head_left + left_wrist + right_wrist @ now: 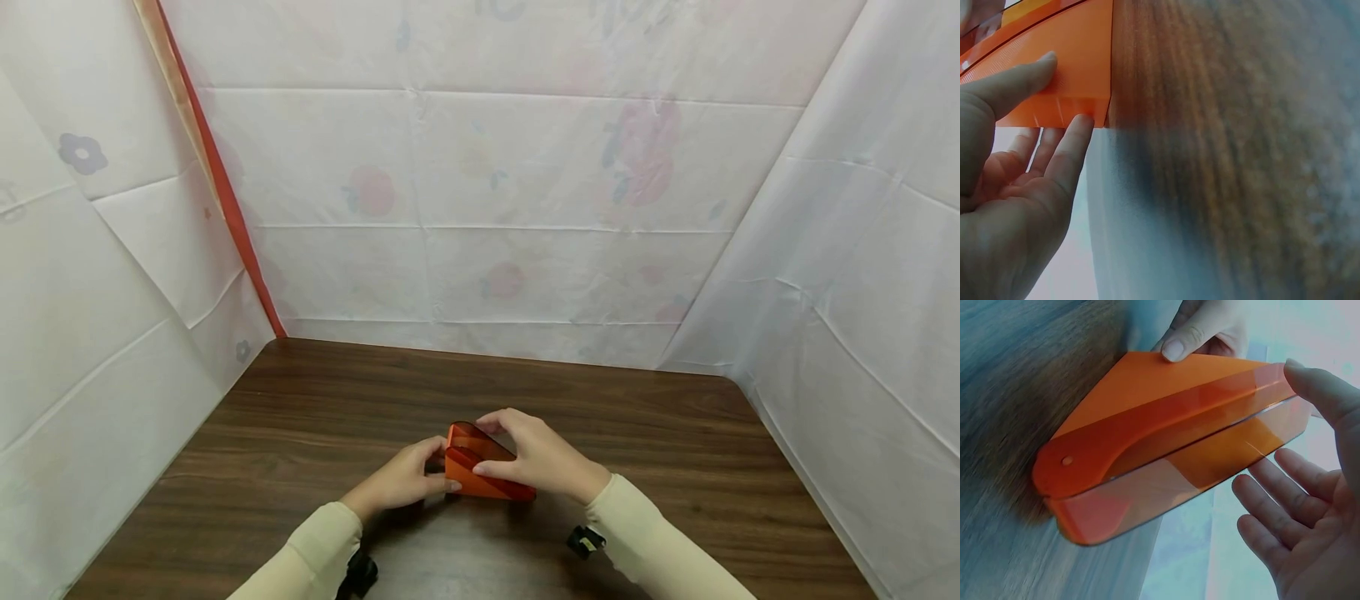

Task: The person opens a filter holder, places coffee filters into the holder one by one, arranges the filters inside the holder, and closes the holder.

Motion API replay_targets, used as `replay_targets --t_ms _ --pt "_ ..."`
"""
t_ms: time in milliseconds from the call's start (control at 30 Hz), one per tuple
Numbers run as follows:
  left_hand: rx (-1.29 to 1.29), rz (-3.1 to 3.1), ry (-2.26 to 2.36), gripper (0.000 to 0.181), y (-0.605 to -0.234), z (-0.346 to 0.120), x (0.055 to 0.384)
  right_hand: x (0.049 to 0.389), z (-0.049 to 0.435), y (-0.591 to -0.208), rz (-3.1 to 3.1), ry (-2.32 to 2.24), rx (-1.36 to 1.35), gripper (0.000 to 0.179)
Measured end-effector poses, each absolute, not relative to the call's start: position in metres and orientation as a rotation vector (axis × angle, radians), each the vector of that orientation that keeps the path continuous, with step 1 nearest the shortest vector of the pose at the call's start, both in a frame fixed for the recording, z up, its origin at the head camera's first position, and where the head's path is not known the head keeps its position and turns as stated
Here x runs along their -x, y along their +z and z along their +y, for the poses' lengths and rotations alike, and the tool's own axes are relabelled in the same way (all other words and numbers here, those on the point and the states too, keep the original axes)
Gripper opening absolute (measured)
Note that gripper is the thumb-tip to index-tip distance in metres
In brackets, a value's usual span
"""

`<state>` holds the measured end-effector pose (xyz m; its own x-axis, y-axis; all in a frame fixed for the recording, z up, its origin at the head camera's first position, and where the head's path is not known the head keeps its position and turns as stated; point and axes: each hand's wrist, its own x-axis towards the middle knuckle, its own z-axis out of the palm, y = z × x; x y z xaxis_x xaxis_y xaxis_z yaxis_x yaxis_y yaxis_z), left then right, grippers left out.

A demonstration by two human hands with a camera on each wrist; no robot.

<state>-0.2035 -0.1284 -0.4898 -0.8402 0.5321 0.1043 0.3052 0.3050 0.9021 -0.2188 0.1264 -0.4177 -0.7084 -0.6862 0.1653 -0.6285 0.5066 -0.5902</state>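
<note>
A wedge-shaped orange box [463, 482] with a translucent orange-brown lid [1147, 494] stands on the table, low at its right end. In the right wrist view a small round pivot [1067, 460] shows at the lid's low corner. My left hand [401, 479] grips the box's tall left end, thumb on the near side and fingers on the end face, as the left wrist view shows close up. From the right, my right hand [546, 454] straddles the lid, its thumb at the near upper edge and its fingers at the far edge.
The dark wood-grain table [337, 392] has rounded back corners. White printed sheets [480, 275] hang behind it and along both sides, with a red strip [225, 179] at the back left. Black straps with small devices [585, 542] sit on both wrists.
</note>
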Motion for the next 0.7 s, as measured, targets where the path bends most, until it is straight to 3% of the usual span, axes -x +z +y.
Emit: replay_targets --t_ms 267,700 --pt "-0.784 2.349 1.576 0.034 -0.494 -0.129 0.205 0.218 0.142 -0.420 2.652 -0.976 1.096 0.070" --pt "-0.763 2.357 1.575 0.032 -0.492 -0.129 0.203 0.214 0.178 -0.424 2.707 -1.039 0.976 0.063"
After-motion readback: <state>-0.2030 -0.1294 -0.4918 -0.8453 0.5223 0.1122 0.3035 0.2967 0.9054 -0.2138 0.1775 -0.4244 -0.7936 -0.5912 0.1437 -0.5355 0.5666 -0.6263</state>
